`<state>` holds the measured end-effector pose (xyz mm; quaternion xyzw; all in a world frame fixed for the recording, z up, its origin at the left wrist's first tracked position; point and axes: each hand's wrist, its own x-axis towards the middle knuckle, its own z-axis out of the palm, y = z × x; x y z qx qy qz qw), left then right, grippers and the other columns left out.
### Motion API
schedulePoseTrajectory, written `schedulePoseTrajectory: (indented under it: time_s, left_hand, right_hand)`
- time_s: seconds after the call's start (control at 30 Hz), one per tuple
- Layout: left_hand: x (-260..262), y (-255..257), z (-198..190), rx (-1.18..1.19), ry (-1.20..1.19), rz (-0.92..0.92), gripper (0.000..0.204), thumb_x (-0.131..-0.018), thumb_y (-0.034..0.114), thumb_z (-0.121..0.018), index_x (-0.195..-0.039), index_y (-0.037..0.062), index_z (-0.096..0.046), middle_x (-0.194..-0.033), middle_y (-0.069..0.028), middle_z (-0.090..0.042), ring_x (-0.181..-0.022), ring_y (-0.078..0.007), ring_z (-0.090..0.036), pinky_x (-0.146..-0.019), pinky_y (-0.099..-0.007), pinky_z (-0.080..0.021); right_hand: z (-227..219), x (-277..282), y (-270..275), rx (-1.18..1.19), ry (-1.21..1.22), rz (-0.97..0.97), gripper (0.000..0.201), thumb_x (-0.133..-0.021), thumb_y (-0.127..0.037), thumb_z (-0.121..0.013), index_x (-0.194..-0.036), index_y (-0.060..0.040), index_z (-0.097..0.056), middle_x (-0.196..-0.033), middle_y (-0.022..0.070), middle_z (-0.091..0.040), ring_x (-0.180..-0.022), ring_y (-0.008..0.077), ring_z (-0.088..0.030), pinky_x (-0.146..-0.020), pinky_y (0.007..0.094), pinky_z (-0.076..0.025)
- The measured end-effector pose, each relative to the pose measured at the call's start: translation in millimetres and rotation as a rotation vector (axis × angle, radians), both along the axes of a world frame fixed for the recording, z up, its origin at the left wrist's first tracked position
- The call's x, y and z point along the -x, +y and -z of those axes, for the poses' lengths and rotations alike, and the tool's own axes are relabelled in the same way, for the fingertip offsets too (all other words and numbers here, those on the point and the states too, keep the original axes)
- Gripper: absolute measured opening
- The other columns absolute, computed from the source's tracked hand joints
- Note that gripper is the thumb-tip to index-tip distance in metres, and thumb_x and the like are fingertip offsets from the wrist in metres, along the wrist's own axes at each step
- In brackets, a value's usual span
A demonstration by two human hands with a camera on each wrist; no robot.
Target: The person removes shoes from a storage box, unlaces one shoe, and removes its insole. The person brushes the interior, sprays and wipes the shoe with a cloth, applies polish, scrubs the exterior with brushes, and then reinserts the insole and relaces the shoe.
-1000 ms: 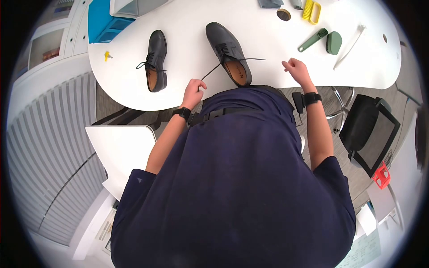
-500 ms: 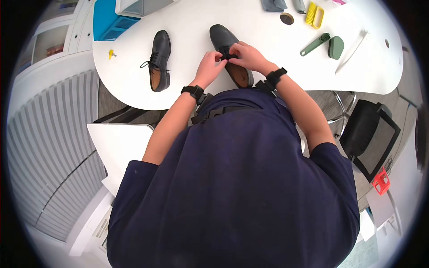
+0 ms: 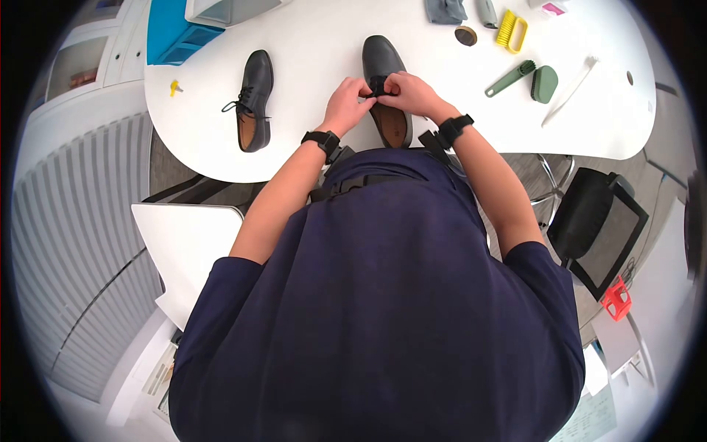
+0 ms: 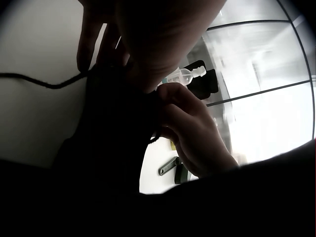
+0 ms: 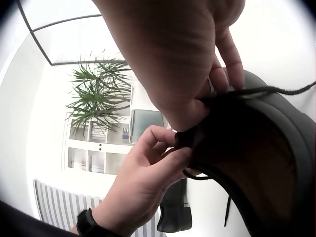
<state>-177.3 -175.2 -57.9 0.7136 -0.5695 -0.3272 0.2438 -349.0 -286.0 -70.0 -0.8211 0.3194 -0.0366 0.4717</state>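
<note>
A black leather lace-up shoe (image 3: 381, 55) stands on the white table (image 3: 317, 44), its toe pointing away and its tan insole (image 3: 392, 127) showing. Over its lacing both hands meet, thumbs and forefingers close together. My left hand (image 3: 347, 105) pinches the shoelace from the left side; my right hand (image 3: 414, 94) pinches it from the right. In the right wrist view a loose length of shoelace (image 5: 276, 90) runs off to the right. Fingers cover most of the lacing. The matching black shoe (image 3: 256, 77), its lace tied in a bow, stands to the left.
Rightward on the table lie a green brush (image 3: 509, 79), a green oval block (image 3: 544, 84), a white long-handled stick (image 3: 571, 92) and a yellow brush (image 3: 512, 32). A blue bin (image 3: 177, 37) and a small yellow item (image 3: 175, 88) are at the left. An office chair (image 3: 589, 221) stands at the right.
One second ago the hands were apart, the left drawing a lace out leftward. Both then came together over the lacing and remain there. The shoe now points straighter ahead.
</note>
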Motion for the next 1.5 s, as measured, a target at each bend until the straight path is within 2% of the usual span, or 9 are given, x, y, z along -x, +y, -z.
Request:
schedulePoseTrajectory:
  time_s: [0.3,0.6,0.77,1.0,1.1,1.17,1.3,1.37,1.5]
  left_hand:
    - [-8,-4,5,-0.030,0.047,-0.009,0.017,-0.086,0.021,-0.067,-0.090,0.0049,-0.062,-0.090,-0.0092,-0.060,-0.083,-0.0235,-0.061,-0.075,-0.0352,-0.050]
    - [-3,1,-8,-0.045,-0.157,0.046,0.016,-0.082,0.017,-0.065,-0.088,0.0042,-0.058,-0.088,-0.0105,-0.059,-0.080,-0.0288,-0.060,-0.070,-0.0374,-0.049]
    - [-2,-2,-18,-0.081,-0.160,0.040,0.017,-0.074,0.011,-0.067,-0.079,0.0045,-0.052,-0.081,-0.0110,-0.057,-0.074,-0.0301,-0.058,-0.067,-0.0393,-0.048]
    - [6,-10,-17,-0.044,0.026,-0.032,0.019,-0.073,0.007,-0.067,-0.080,0.0025,-0.050,-0.071,-0.0113,-0.057,-0.064,-0.0253,-0.055,-0.060,-0.0362,-0.046]
    - [6,-13,-17,-0.064,0.037,-0.026,0.018,-0.074,0.007,-0.066,-0.081,0.0027,-0.051,-0.071,-0.0112,-0.056,-0.064,-0.0244,-0.056,-0.061,-0.0359,-0.047]
    - [6,-13,-17,-0.035,-0.050,-0.023,0.017,-0.075,0.006,-0.066,-0.082,0.0027,-0.051,-0.073,-0.0108,-0.057,-0.066,-0.0241,-0.056,-0.062,-0.0354,-0.047]
    - [5,-12,-16,-0.001,-0.012,-0.044,0.017,-0.075,0.006,-0.065,-0.083,0.0026,-0.051,-0.076,-0.0106,-0.058,-0.068,-0.0241,-0.057,-0.064,-0.0349,-0.047]
    - [6,-13,-19,-0.044,-0.022,-0.046,0.016,-0.076,0.007,-0.064,-0.087,0.0025,-0.054,-0.078,-0.0102,-0.058,-0.070,-0.0230,-0.057,-0.066,-0.0336,-0.048]
    - [11,-14,-15,0.011,0.110,-0.093,0.018,-0.077,0.008,-0.064,-0.092,0.0027,-0.057,-0.078,-0.0090,-0.058,-0.071,-0.0210,-0.058,-0.068,-0.0327,-0.049]
  right_hand:
    - [12,-8,0,0.063,0.012,-0.110,0.019,-0.085,-0.023,-0.061,-0.097,-0.0076,-0.064,-0.096,0.0115,-0.064,-0.090,0.0299,-0.063,-0.078,0.0398,-0.051]
    - [0,-22,12,0.021,-0.071,0.201,0.021,-0.084,-0.021,-0.061,-0.097,-0.0053,-0.062,-0.080,0.0098,-0.067,-0.077,0.0298,-0.065,-0.071,0.0385,-0.051]
    - [-1,-11,10,-0.436,-0.227,0.211,0.020,-0.083,-0.005,-0.063,-0.102,-0.0020,-0.057,-0.084,0.0005,-0.060,-0.080,0.0086,-0.057,-0.074,0.0252,-0.047]
    - [-5,7,16,-0.510,-0.487,0.394,0.023,-0.081,0.000,-0.061,-0.103,-0.0022,-0.057,-0.087,-0.0008,-0.056,-0.081,0.0068,-0.054,-0.074,0.0242,-0.047]
    - [-16,15,8,-0.405,-0.394,0.336,0.021,-0.082,0.000,-0.060,-0.102,-0.0023,-0.058,-0.086,-0.0005,-0.057,-0.079,0.0073,-0.055,-0.073,0.0240,-0.047]
    - [-23,21,2,0.218,-0.037,0.189,0.023,-0.083,-0.005,-0.058,-0.106,-0.0035,-0.058,-0.090,0.0050,-0.062,-0.079,0.0100,-0.059,-0.073,0.0276,-0.051]
    - [-6,26,-2,0.238,0.083,0.265,0.023,-0.086,-0.008,-0.059,-0.108,-0.0044,-0.060,-0.086,0.0051,-0.062,-0.076,0.0101,-0.059,-0.071,0.0289,-0.051]
    - [2,21,-3,-0.325,-0.227,0.532,0.021,-0.087,-0.012,-0.061,-0.107,-0.0049,-0.064,-0.081,0.0047,-0.063,-0.074,0.0105,-0.059,-0.070,0.0301,-0.051]
    - [6,15,10,-0.764,-0.512,0.657,0.021,-0.088,-0.017,-0.064,-0.104,-0.0044,-0.066,-0.077,0.0038,-0.064,-0.073,0.0104,-0.059,-0.069,0.0284,-0.050]
